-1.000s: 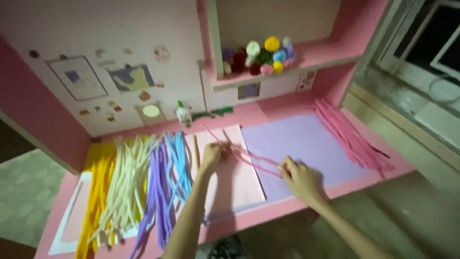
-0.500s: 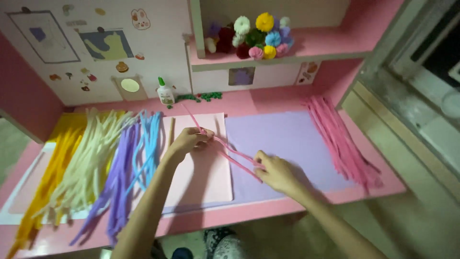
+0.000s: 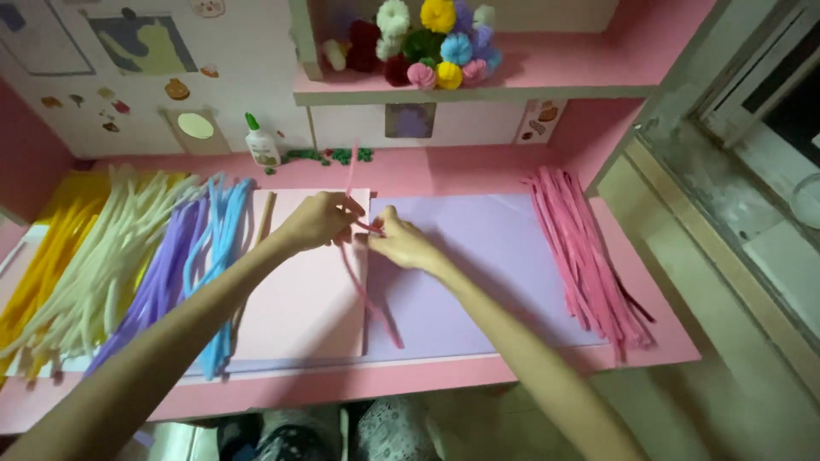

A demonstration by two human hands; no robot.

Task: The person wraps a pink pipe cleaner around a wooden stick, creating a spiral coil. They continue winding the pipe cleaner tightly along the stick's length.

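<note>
My left hand (image 3: pixel 318 220) and my right hand (image 3: pixel 401 243) meet over the middle of the pink desk, both pinching the same pink pipe cleaners (image 3: pixel 363 290). One end sticks up past my left fingers toward the back wall. The other ends trail down across the seam between a pale pink paper sheet (image 3: pixel 299 316) and a lilac paper sheet (image 3: pixel 487 273). The spot where the fingers meet is partly hidden by the hands.
A pile of pink pipe cleaners (image 3: pixel 585 256) lies at the right. Blue (image 3: pixel 224 256), purple (image 3: pixel 166 273), cream (image 3: pixel 102 265) and yellow (image 3: pixel 38 256) piles lie at the left. A glue bottle (image 3: pixel 260 143) stands at the back; pompoms (image 3: pixel 431 43) sit on the shelf.
My right hand has moved up and left to meet my left hand at the pipe cleaners. The camera has shifted closer and to the right.
</note>
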